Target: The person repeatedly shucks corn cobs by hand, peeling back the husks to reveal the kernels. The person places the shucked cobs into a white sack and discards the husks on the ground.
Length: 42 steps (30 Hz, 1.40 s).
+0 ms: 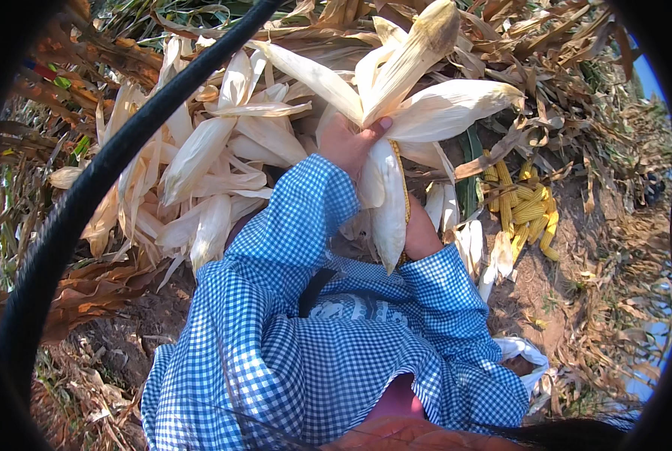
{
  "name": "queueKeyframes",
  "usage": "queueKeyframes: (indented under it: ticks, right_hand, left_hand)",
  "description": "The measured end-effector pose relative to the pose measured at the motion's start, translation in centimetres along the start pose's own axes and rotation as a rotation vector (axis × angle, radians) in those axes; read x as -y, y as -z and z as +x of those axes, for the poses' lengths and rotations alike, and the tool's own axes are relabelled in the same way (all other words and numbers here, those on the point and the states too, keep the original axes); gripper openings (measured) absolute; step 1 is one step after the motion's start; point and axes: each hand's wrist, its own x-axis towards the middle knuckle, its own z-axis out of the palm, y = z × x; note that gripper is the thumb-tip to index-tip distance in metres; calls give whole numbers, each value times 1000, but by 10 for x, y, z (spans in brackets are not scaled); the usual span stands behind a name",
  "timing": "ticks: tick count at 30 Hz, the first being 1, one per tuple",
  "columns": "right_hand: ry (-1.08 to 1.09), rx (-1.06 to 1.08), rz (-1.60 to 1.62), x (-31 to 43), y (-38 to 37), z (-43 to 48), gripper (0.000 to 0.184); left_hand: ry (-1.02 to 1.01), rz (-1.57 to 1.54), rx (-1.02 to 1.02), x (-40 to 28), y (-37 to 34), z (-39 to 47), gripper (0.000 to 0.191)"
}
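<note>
My left hand (350,144) grips the peeled-back pale corn husk (401,73) at its base, thumb laid across the front. Dry husk leaves fan out above and to the right of that hand. Below it, a broad husk leaf (389,208) hangs over an ear of corn (399,169), leaving a thin strip of yellow kernels in sight. My right hand (420,228) is against the lower right side of this ear. Its fingers are hidden behind the ear and the leaf, so their grip cannot be seen.
Many loose pale husks (206,158) are heaped at the left. Husked yellow cobs (525,203) lie piled on bare soil at the right. Dry stalks and leaves (527,51) cover the far side. A black strap or cable (138,124) crosses the view. White material (522,352) lies beside my right elbow.
</note>
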Motion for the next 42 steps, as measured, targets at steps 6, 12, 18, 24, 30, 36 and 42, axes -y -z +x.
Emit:
queueKeyframes:
  ticks: [6, 12, 18, 24, 30, 36, 42]
  right_hand:
    - [294, -172, -637, -16, 25, -3, 59]
    - [25, -370, 169, -43, 54, 3, 48]
    - [-67, -517, 805, -51, 70, 7, 32]
    - [-38, -442, 674, -50, 60, 7, 33]
    - [72, -568, 36, -40, 37, 7, 50]
    - [108, -529, -510, -22, 15, 1, 66]
    - [161, -459, -650, -16, 9, -2, 61]
  left_hand:
    - [-98, -337, -204, -36, 30, 12, 50]
    - [-230, -891, -345, -59, 106, 35, 47]
    - [-446, -918, -398, -79, 157, 42, 81]
    - [-232, -635, -97, -71, 136, 37, 112]
    - [93, 102, 471, -72, 82, 20, 65]
    - [461, 508, 675, -27, 15, -3, 63]
    - [399, -25, 453, -11, 14, 2, 57]
